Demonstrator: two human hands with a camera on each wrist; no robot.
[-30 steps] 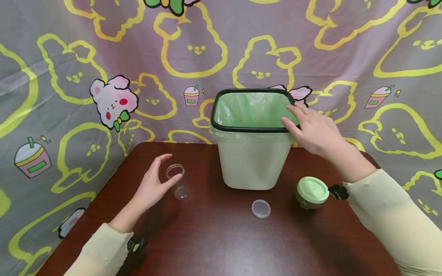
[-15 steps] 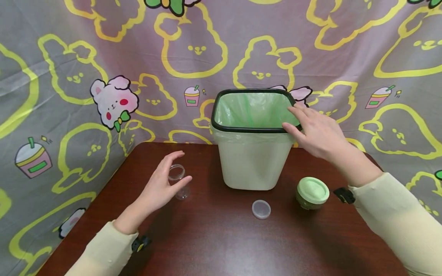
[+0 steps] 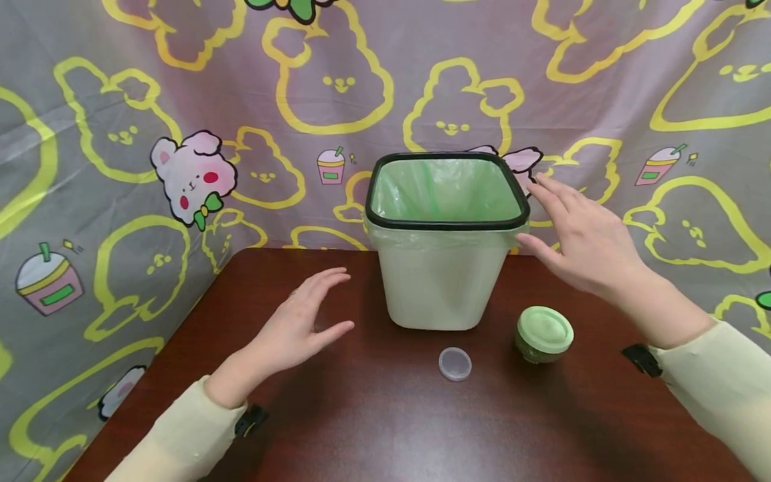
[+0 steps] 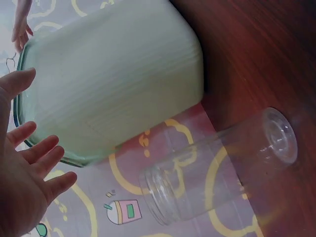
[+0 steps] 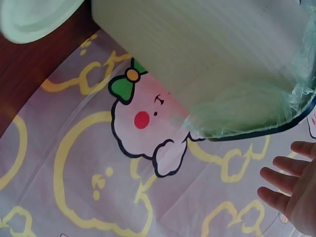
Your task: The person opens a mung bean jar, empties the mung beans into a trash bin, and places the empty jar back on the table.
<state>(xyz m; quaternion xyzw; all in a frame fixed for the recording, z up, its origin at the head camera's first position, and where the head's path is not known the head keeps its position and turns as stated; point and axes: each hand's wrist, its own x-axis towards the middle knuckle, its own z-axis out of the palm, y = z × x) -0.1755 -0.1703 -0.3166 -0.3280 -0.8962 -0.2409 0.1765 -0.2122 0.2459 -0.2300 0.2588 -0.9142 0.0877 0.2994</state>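
Observation:
A pale bin (image 3: pixel 446 284) with a black rim and a clear greenish liner stands upright at the table's middle. My left hand (image 3: pixel 292 331) hovers left of it, fingers extended and thumb spread, holding nothing. Behind that hand, a clear plastic jar (image 4: pixel 217 173) stands lidless on the table; the head view hides it almost wholly. My right hand (image 3: pixel 590 248) is raised beside the bin's right rim, with straight fingers and nothing held. In the right wrist view its fingers (image 5: pixel 279 180) are apart from the rim.
A round translucent lid (image 3: pixel 454 364) lies flat in front of the bin. Right of it sits a small container (image 3: pixel 544 335) with a light green lid. The dark wooden table (image 3: pixel 385 422) meets a cartoon-patterned curtain (image 3: pixel 349 100) at the back.
My left hand has moved right, past the jar, which it now covers in the head view. My right hand has drawn away from the bin's rim to the right.

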